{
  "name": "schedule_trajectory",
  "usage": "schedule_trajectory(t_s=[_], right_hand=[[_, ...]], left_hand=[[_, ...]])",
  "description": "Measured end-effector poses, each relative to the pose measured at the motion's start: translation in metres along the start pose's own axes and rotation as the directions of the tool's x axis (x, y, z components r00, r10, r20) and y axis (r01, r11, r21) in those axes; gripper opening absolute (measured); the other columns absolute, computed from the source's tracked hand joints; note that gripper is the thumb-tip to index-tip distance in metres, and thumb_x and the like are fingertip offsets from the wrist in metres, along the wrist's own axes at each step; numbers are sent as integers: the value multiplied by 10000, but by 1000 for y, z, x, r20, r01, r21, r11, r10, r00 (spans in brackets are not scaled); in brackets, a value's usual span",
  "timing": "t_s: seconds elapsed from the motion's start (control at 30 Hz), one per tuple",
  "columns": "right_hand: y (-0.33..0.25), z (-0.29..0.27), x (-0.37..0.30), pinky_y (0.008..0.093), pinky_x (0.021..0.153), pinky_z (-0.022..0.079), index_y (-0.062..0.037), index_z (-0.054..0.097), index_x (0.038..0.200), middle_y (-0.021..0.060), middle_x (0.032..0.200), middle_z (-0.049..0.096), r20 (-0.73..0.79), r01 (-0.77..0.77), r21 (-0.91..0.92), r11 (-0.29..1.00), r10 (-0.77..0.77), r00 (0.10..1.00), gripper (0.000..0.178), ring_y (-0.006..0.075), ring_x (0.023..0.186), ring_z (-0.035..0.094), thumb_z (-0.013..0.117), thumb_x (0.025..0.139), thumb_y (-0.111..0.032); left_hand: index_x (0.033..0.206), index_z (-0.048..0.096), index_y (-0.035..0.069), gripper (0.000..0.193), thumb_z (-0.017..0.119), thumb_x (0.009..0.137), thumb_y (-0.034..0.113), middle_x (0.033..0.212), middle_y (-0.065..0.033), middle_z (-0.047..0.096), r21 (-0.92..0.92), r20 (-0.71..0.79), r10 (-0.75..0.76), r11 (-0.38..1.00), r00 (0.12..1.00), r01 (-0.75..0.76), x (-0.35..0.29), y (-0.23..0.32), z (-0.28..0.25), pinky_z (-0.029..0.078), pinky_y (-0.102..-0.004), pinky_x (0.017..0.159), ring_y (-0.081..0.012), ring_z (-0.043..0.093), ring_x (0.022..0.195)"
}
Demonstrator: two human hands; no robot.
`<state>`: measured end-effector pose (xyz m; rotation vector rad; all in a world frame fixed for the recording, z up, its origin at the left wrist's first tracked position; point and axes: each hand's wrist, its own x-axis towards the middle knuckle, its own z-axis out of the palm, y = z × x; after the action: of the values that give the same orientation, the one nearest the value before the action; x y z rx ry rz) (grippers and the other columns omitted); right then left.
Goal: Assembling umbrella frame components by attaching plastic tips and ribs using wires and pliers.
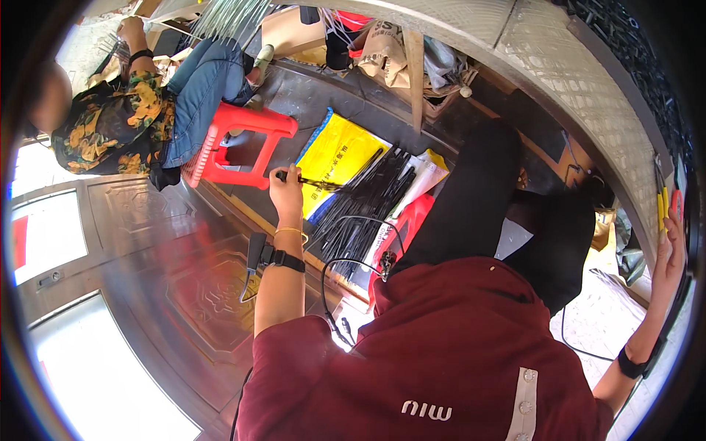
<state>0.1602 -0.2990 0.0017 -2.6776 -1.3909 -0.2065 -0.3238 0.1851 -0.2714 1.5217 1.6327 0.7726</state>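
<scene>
My left hand (287, 195) is raised in front of me, closed round a few thin black strips (320, 184) that point to the right. Below them, a spread pile of similar black strips (353, 228) lies on a yellow printed sack (340, 147) with a blue edge. Far to the right, my right hand (669, 253) rests at the worktop's edge with its fingers stretched out. Its fingertips are at a pair of pliers with yellow (661, 206) and red handles, and no grip round them shows.
A red plastic stool (243, 143) stands beyond my left hand. Another person (125, 125) in a flowered top sits at the far left. A curved worktop (581, 66) runs along the right, with many dark pieces (632, 44) heaped behind it. Black cables (327, 287) hang beside me.
</scene>
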Motion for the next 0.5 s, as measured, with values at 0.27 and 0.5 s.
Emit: schedule_trajectory(t_s=[0.27,0.5], right_hand=[[-26,-16,2,349,1036,298,-47,525,1141,126,1305,459,-24,63,2,998,-63,998,246,259,1239,416,420,954,-168],[-34,-2,-12,362,1032,298,-37,535,1118,146,1282,475,-75,5,161,987,7,997,231,269,1221,431,442,934,-139]], left_hand=[[915,477,13,190,592,868,157,751,-92,621,-66,1,121,990,993,-121,-17,63,4,480,-297,569,-172,601,659],[944,498,29,249,580,841,241,726,-211,615,444,392,404,703,826,-555,-39,126,12,456,-475,627,-415,590,696]])
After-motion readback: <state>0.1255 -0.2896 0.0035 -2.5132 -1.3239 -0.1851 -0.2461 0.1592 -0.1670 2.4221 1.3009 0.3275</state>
